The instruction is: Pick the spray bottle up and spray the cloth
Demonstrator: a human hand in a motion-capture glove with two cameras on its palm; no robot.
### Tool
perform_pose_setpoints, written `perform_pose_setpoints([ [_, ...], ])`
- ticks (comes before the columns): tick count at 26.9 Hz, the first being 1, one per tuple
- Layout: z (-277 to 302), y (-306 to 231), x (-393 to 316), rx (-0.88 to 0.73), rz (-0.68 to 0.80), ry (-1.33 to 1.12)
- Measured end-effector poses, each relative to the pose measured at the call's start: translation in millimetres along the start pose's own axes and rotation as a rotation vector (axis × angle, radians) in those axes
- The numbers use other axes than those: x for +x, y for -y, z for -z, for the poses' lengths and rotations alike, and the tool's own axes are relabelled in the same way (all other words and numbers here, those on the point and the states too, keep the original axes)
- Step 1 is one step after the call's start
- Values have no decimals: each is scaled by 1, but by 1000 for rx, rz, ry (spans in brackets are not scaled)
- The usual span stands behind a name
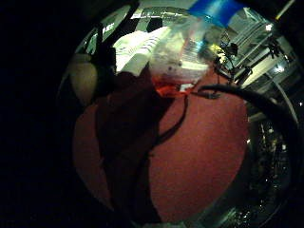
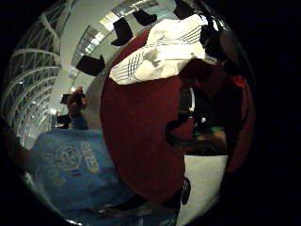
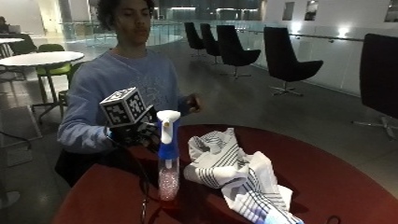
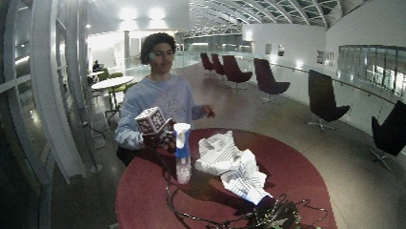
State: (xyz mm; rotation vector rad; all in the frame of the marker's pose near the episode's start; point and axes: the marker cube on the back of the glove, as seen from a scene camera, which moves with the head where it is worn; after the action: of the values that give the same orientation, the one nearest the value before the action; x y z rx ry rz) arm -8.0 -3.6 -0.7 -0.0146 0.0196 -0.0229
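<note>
The spray bottle [image 3: 167,158] stands upright on the round table [image 3: 336,186], near the person's edge. The cloth [image 3: 239,175] lies crumpled on the table just beside the spray bottle, on the side away from the gloved right hand [image 3: 127,135]. That hand is behind the spray bottle, toward the person.

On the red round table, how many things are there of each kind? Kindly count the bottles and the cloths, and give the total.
Spray bottle: 1, upright, with a white head and a blue collar
Striped cloth: 1, white, crumpled beside the bottle
Total: 2
</note>
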Motion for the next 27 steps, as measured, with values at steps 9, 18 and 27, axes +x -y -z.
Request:
perform_pose_setpoints([
  [9,7,12,-11,-28,19,-8],
  [18,14,18,-11,15,10,-12],
  [27,11,13,-3,174,-93,158],
])
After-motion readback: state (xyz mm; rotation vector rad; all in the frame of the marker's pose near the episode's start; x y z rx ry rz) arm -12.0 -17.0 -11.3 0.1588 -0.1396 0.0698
